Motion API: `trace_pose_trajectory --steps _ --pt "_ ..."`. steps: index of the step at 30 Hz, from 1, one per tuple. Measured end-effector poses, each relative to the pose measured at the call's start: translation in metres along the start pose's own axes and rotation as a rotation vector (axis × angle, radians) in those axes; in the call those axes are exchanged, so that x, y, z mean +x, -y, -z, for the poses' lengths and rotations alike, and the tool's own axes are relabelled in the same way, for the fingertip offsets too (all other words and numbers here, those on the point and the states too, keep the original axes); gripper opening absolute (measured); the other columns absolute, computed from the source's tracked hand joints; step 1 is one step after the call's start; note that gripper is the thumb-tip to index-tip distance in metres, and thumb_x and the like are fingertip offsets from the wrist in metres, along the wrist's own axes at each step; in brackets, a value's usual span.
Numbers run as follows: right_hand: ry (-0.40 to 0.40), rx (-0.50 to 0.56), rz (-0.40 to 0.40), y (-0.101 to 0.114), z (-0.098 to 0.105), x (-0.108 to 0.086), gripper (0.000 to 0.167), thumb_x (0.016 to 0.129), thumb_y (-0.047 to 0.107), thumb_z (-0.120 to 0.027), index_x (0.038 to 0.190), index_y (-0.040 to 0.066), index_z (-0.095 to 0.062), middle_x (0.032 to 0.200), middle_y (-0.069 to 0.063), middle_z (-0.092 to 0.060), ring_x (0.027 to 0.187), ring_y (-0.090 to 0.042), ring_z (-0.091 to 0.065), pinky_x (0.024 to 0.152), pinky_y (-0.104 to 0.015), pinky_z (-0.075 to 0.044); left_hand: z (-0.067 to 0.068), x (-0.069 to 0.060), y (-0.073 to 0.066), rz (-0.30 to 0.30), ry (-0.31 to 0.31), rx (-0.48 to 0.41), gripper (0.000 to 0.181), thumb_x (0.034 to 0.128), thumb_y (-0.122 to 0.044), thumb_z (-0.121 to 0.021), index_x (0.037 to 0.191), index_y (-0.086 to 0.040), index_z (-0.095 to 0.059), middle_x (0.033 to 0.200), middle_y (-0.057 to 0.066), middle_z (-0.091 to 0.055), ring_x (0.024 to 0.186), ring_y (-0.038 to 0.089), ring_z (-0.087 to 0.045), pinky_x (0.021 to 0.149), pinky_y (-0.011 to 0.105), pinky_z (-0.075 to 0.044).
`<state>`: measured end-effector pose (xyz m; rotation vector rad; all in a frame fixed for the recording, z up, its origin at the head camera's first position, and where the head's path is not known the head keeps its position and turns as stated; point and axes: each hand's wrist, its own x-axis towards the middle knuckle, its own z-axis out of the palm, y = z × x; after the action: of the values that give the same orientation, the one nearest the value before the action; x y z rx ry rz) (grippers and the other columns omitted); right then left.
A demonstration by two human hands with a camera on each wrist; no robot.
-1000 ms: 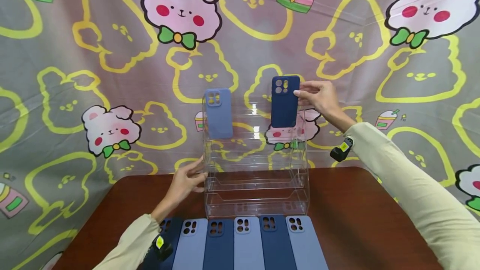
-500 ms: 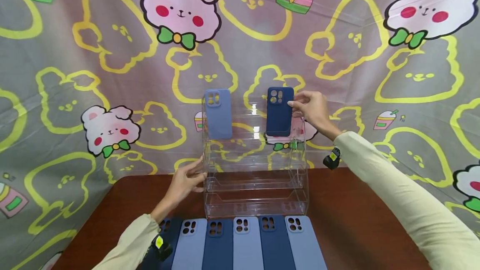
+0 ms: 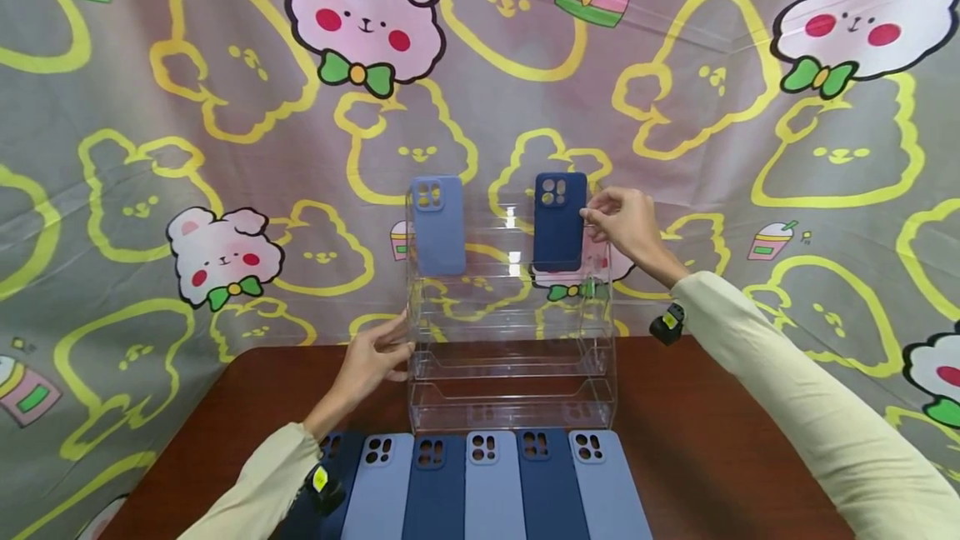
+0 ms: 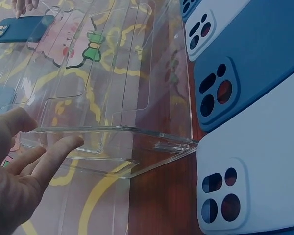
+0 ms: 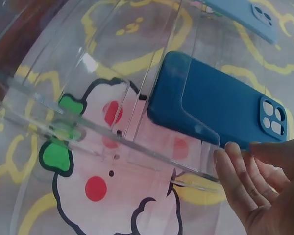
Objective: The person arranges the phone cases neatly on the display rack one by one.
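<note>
Standing on a brown table before a cartoon cloth (busy, yellow-lined), the clear rack holds a dark-blue case up top; the right hand, loose-fingered, touches its edge; the left hand, fingers extended, the rack's side.

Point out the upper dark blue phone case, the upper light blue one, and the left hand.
Upper dark blue case [image 3: 559, 230]: head view, middle of its back.
Upper light blue case [image 3: 439, 233]: head view, middle of its back.
Left hand [image 3: 367, 367]: head view, middle of the hand.
</note>
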<state>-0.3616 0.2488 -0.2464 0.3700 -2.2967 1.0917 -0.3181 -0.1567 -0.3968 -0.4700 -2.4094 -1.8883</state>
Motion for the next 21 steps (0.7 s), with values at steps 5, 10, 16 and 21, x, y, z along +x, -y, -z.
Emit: trace_pose_trajectory --steps 5,10,16,21 --pt "0.009 -0.004 -0.002 0.002 0.003 -0.002 0.016 0.101 0.008 -0.070 0.105 -0.007 -0.072 0.098 -0.031 -0.074 0.077 -0.039 -0.076 0.065 -0.037 -0.068 -0.001 0.000 0.001 -0.002 0.001 0.003 0.063 0.1008 0.003 -0.065 0.159 -0.007 -0.043 0.147 0.033 -0.054 0.117 0.040 -0.070 0.073 0.040 -0.068" --pt "0.002 -0.007 -0.014 0.004 0.007 -0.006 0.014 0.099 0.005 -0.070 0.105 -0.008 -0.072 0.097 -0.029 -0.074 0.072 -0.028 -0.075 0.060 -0.026 -0.066 0.000 0.000 0.001 -0.002 0.000 -0.007 0.063 0.1007 0.003 -0.066 0.159 -0.007 -0.043 0.147 0.032 -0.055 0.121 0.048 -0.065 0.074 0.040 -0.068" --pt "0.045 0.058 -0.080 0.005 0.017 -0.017 0.019 0.099 0.006 -0.071 0.109 -0.010 -0.070 0.101 -0.031 -0.073 0.064 -0.008 -0.072 0.061 -0.027 -0.066 0.003 0.000 -0.001 -0.013 0.003 -0.002 0.063 0.1014 0.001 -0.066 0.159 -0.007 -0.042 0.147 0.032 -0.054 0.117 0.039 -0.070 0.073 0.040 -0.068" --pt "0.137 0.110 -0.167 0.001 0.026 -0.032 0.026 0.100 0.008 -0.071 0.117 -0.011 -0.068 0.111 -0.031 -0.073 0.070 -0.011 -0.075 0.062 -0.028 -0.067 0.001 0.000 0.002 -0.017 0.013 -0.012 0.063 0.1012 0.002 -0.066 0.159 -0.006 -0.042 0.148 0.034 -0.053 0.119 0.046 -0.067 0.074 0.041 -0.068"
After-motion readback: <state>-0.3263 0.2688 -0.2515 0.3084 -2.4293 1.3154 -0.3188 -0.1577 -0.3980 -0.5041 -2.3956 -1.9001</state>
